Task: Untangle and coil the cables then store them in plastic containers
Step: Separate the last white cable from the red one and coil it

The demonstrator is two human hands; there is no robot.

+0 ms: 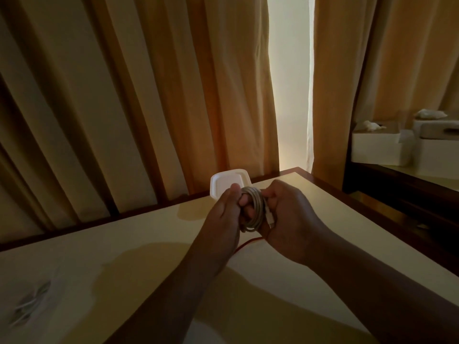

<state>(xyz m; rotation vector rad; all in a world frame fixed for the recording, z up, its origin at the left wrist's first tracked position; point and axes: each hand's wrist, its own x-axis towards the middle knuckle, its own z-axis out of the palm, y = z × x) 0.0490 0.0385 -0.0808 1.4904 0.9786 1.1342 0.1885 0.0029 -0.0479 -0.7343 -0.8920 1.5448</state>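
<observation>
Just in front of the white square plastic container (229,182), the left hand (224,217) and right hand (289,219) both gripped the coiled pale round cable (252,209); a thin red cable (246,244) lay below it.
</observation>
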